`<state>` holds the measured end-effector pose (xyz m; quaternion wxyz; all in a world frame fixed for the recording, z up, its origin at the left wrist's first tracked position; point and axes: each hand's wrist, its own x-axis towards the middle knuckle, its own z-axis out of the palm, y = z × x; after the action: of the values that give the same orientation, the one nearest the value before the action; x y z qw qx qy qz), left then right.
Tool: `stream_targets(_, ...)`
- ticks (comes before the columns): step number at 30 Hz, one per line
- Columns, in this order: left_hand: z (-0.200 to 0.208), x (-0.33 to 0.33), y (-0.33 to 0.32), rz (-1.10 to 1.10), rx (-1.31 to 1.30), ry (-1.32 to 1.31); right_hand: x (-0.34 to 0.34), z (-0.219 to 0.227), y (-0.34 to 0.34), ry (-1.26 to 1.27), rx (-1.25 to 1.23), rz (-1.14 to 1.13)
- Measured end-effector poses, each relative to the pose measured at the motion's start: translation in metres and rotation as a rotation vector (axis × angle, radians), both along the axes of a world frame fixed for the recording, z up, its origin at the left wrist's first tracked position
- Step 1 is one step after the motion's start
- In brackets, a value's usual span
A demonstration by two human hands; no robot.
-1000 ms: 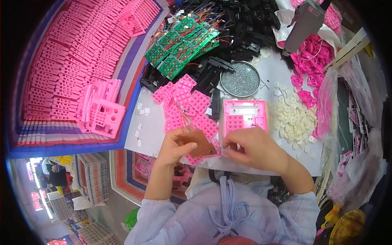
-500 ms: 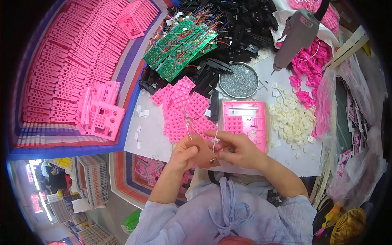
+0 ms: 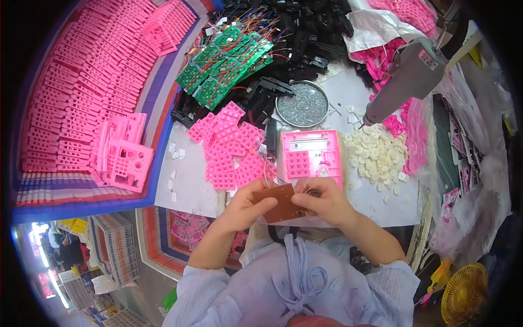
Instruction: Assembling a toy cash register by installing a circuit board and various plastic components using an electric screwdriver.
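Just below the centre of the frame, the left hand [image 3: 245, 207] and the right hand [image 3: 321, 203] meet on a small brown circuit board [image 3: 279, 201], each pinching one side of it between thumb and fingers so that it is held just above the near edge of the white work surface [image 3: 190, 185]. A second ago the hands were lower and closer to the body with the board half hidden; now it sits up between them, its brown face turned toward the camera, thin wires trailing from its top edge, which suggests it is being turned and readied for fitting. Directly above the hands lies an open pink casing [image 3: 312, 158] with a key grid. To its left is a spread of pink keypad mats [image 3: 229, 147]; to its right, a heap of small white discs [image 3: 378, 158]. Higher up sit a round tin of screws [image 3: 302, 104], green circuit boards [image 3: 226, 68] and, at upper right, a hanging grey electric screwdriver [image 3: 406, 82]. Rows of pink housings [image 3: 87, 92] fill the upper left.
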<state>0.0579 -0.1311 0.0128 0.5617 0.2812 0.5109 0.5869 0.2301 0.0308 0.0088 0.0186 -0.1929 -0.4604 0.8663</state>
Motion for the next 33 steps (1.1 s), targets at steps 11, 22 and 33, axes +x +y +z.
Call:
stream_targets(11, 0.015, 0.008, 0.001, -0.279, -0.078, 0.278, 0.158, -0.012, 0.021, -0.162, 0.023, -0.019)
stream_targets(22, 0.016, 0.036, 0.032, -0.599, 0.209, 0.744, 0.042, 0.039, 0.035, 0.275, 1.385, 0.353)
stream_targets(33, -0.031, 0.046, 0.001, -0.056, -0.203, -0.284, -0.002, 0.001, 0.056, -0.115, 0.539, 0.306)
